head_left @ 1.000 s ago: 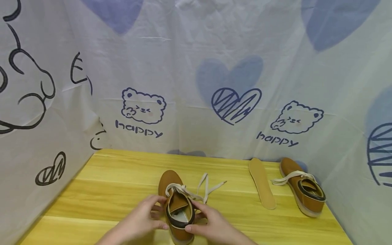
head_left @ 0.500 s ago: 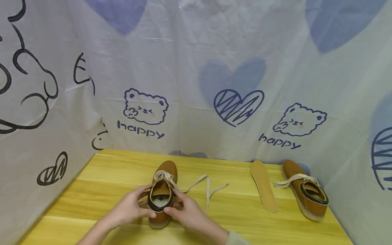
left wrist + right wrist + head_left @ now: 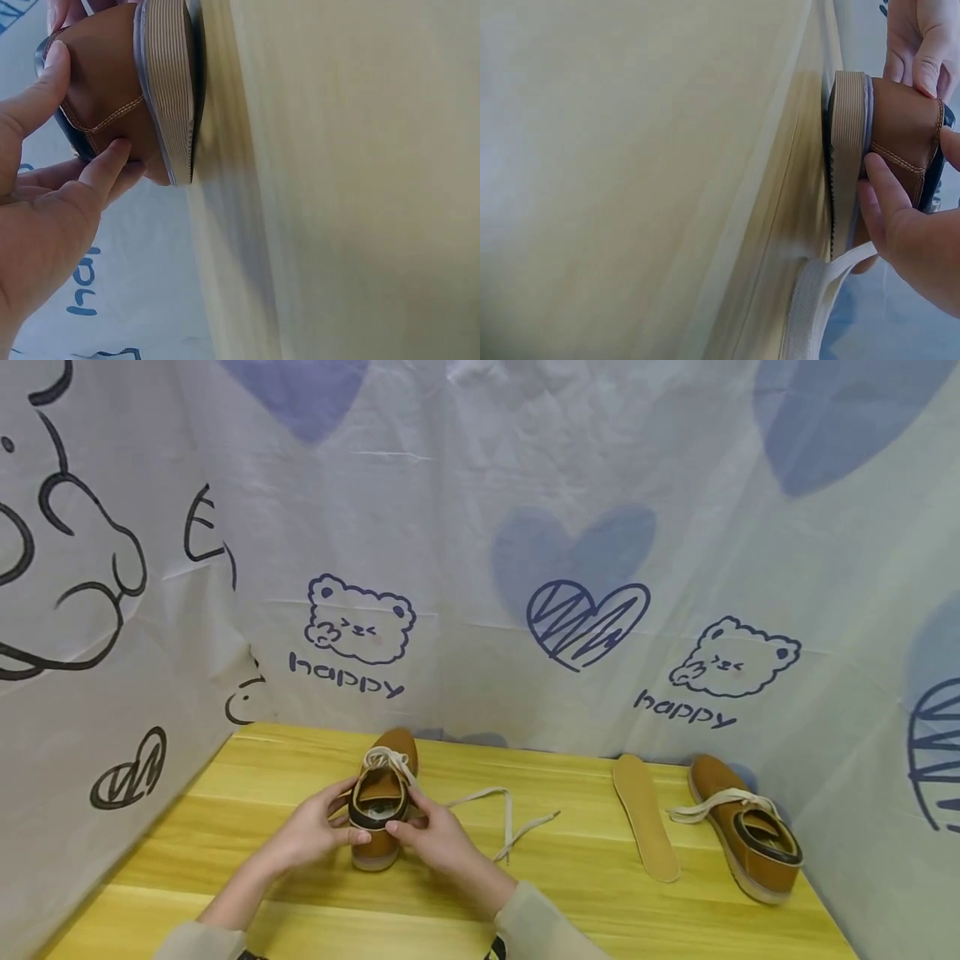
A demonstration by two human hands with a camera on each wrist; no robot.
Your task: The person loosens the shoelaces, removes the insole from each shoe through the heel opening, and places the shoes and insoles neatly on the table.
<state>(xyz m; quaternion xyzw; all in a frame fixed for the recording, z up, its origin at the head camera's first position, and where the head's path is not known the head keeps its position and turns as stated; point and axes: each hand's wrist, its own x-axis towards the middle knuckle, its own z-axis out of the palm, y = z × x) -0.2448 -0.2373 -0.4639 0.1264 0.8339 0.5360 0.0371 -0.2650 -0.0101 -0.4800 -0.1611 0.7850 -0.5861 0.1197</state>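
Grips, with the fingers (image 3: 889, 187) of left hand (image 3: 309, 837) and right hand (image 3: 444, 845), a brown shoe (image 3: 377, 842) with dark collar (image 3: 378, 823), cream lace (image 3: 804, 307) and ridged pale sole (image 3: 849, 135). Points toe-first at white printed cloth (image 3: 450, 510), at back left of the yellow wood-grain table (image 3: 375, 927).

Brown lace-up shoe (image 3: 380, 787), left of centre in the head view: flanks part-covered by fingers; pale patch inside too small to identify. White shoelace (image 3: 509, 818): one stretch hidden by the right hand (image 3: 437, 837); cut off at the lower edge of the right wrist view. Left hand (image 3: 46, 217): cropped at the left edge of its wrist view. Sleeves (image 3: 543, 927): cut off, bottom of the head view; dark item (image 3: 496, 948) by the right cuff, unidentifiable. Wooden tabletop (image 3: 600, 893): lower edge cropped; grain blurred in both wrist views. Printed backdrop (image 3: 450, 552): hearts cut off, top and right.
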